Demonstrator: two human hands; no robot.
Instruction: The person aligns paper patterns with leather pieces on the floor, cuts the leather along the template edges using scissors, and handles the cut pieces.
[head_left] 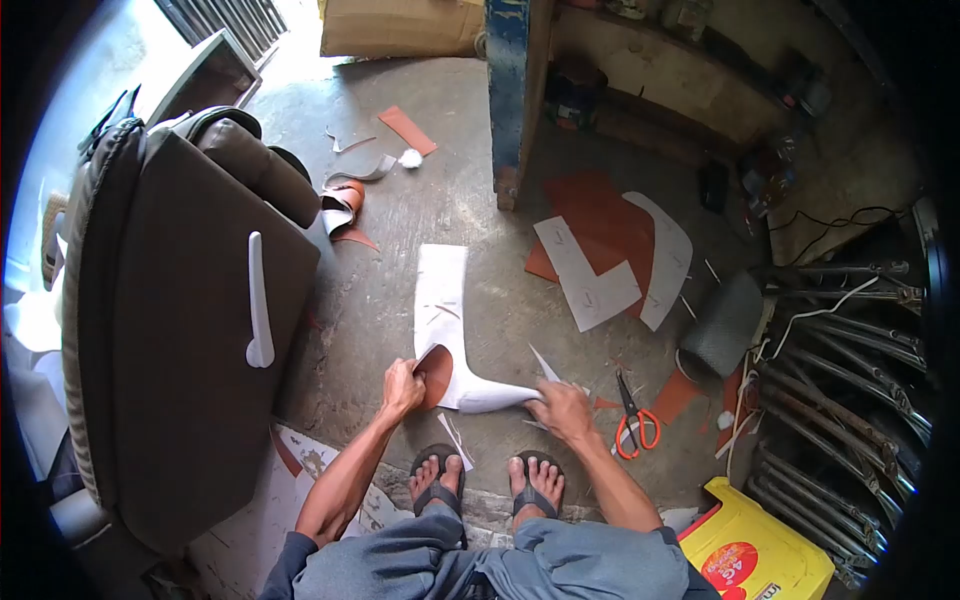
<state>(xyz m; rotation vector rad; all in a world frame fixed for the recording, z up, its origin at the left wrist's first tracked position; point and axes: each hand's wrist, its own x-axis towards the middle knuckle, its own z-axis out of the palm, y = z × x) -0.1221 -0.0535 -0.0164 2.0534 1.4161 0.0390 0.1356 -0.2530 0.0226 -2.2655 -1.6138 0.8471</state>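
Note:
A white-backed piece of leatherette (440,290) with a reddish-brown face lies on the floor in front of my feet, roughly L-shaped. My left hand (403,388) is closed on its lower left edge, where the material curls up and the brown side shows. At the far end of the right-hand strip, my right hand (562,408) grips the same piece; some fingertips are hidden. Scissors with orange handles (635,418) rest on the floor to the right of that hand, their blades pointing up and away. Thin white offcuts (455,440) lie near my feet.
A brown upholstered seat (190,330) carrying a white strip stands on the left. White templates (590,285) lie over brown sheets at right, near a grey roll (722,325). Stacked metal frames (840,400) and a yellow box (765,545) border the right. A blue post (507,100) rises ahead.

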